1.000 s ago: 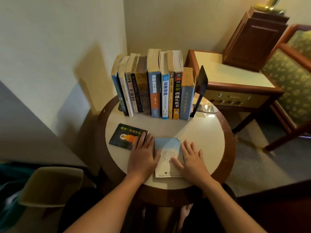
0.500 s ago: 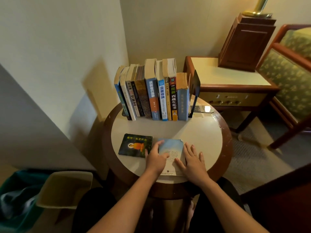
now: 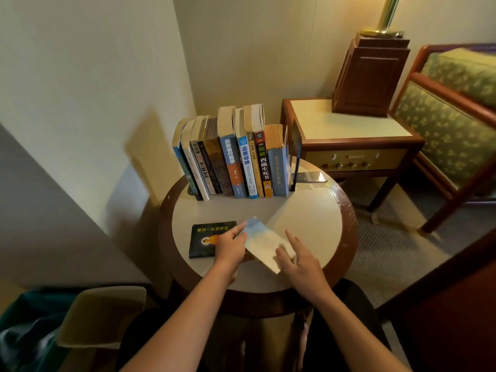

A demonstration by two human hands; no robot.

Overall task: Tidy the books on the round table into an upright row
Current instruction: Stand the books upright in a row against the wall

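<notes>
Pickup step: pale blue paperback [image 3: 264, 244], tilted at near centre of round cream desk [image 3: 308, 218], gripped by left hand [image 3: 231, 247], steadied by right hand [image 3: 298, 257], fingers spread. Next likely: stood upright, slotted into far book row [image 3: 233, 162].

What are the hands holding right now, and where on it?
The left hand grips the pale blue book along its left edge; the right hand only touches its near end, fingers spread.

round table [image 3: 346, 218]: wood rim, matt pale top | books [image 3: 230, 157]: paper | lamp post [image 3: 386, 14]: glossy brass
</notes>
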